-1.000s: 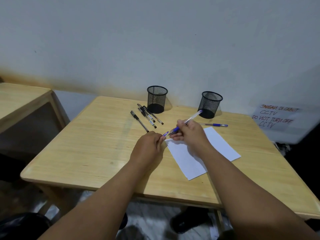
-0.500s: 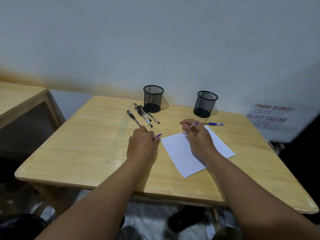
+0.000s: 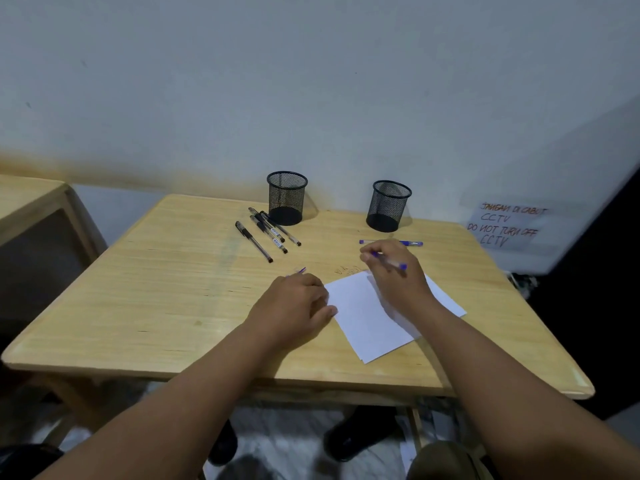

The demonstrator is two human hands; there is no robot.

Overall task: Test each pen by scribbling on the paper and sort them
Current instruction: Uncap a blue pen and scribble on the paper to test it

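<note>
My right hand grips a clear pen with blue ends over the top of the white paper, its tip hidden under my fingers. My left hand rests at the paper's left edge and holds the blue pen cap, which sticks out past my knuckles. Several black pens lie in a loose group in front of the left mesh cup. A second blue pen lies near the right mesh cup, partly behind my right hand.
Everything sits on a light wooden table against a white wall. Another wooden table stands to the left. A handwritten sign is on the wall at the right. Dark shoes show under the table.
The cap came off the pen and stayed in my left hand. My right hand turned the pen and lowered it onto the paper; my left hand settled at the paper's edge.
</note>
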